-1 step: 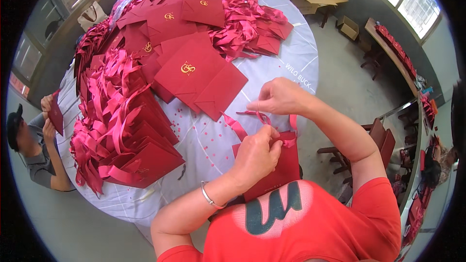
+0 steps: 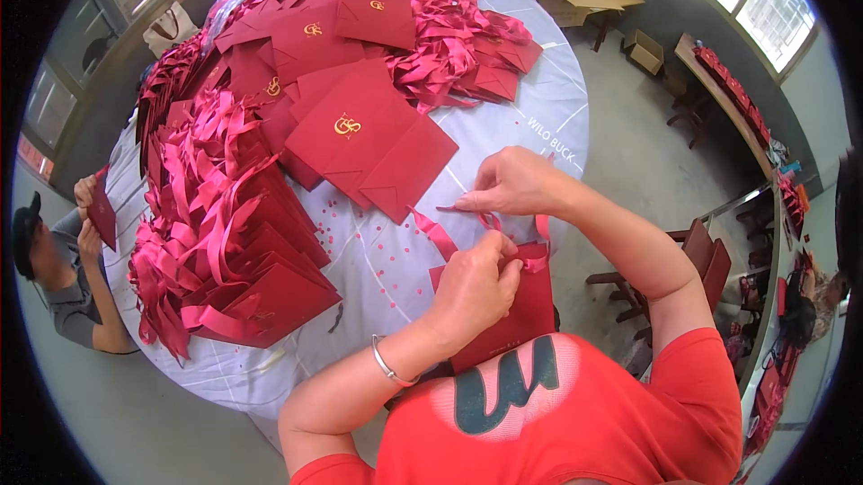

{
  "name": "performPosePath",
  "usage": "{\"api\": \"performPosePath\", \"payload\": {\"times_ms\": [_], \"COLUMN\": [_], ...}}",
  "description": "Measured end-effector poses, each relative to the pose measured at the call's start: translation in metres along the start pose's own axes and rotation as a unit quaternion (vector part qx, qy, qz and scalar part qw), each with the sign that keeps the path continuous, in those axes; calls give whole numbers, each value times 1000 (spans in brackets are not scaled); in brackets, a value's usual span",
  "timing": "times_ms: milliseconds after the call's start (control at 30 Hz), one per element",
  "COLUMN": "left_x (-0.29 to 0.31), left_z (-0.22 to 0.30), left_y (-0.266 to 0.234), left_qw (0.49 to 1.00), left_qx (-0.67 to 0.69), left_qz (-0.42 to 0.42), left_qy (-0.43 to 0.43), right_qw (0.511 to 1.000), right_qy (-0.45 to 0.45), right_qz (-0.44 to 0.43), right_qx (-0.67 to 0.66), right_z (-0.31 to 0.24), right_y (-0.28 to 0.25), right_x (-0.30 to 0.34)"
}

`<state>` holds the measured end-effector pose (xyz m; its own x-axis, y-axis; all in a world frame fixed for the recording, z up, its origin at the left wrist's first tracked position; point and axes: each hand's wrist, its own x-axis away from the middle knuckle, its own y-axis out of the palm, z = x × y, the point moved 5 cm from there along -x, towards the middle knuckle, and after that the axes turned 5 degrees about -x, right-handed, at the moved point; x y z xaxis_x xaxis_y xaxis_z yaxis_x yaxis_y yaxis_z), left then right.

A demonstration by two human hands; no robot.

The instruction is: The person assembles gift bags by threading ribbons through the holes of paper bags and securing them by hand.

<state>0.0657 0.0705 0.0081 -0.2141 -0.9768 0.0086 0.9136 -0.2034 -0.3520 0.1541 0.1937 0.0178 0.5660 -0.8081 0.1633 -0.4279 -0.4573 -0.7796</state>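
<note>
Right in front of me, against my body, is a dark red paper gift bag (image 2: 532, 305) with pink ribbon (image 2: 434, 233) at its top edge. My left hand (image 2: 475, 285) is closed in a pinch at the bag's top, gripping the ribbon there. Just above and to the right, my right hand (image 2: 521, 181) has thumb and fingers pressed together on a ribbon end, whose tip looks dark and narrow. Another ribbon piece (image 2: 542, 227) rises at the bag's right side. The fingers partly hide where the ribbon meets the bag.
Ribboned bags (image 2: 270, 283) stand packed at the left; flat red bags (image 2: 395, 139) lie beyond. Small red dots of paper (image 2: 382, 271) litter the white tablecloth (image 2: 553, 62). Co-workers' hands (image 2: 88, 238) show at left and far edge. A wooden chair (image 2: 706, 260) stands to the right.
My right hand has shifted slightly, its fingertips lowering onto the dark ribbon tip. My left hand and the bag stay in place.
</note>
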Motion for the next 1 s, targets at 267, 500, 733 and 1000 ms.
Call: {"api": "performPosePath", "payload": {"times_ms": [267, 500, 733, 1000], "left_x": [0, 0, -1, -8], "left_z": [-1, -5, -5, -20], "left_y": [0, 0, 0, -2], "left_qw": [1000, 999, 998, 993], "left_qx": [17, 11, 21, 76], "left_qz": [-9, -29, -38, -46], "left_qy": [-2, -31, -42, -83], "right_qw": [977, 996, 996, 955], "right_qy": [19, -80, -80, 78], "right_qz": [50, 30, 45, 62], "right_qx": [-207, -26, 3, -280], "right_z": [14, -13, -9, 40], "right_y": [13, 21, 18, 12], "right_x": [-15, -14, -21, -17]}}
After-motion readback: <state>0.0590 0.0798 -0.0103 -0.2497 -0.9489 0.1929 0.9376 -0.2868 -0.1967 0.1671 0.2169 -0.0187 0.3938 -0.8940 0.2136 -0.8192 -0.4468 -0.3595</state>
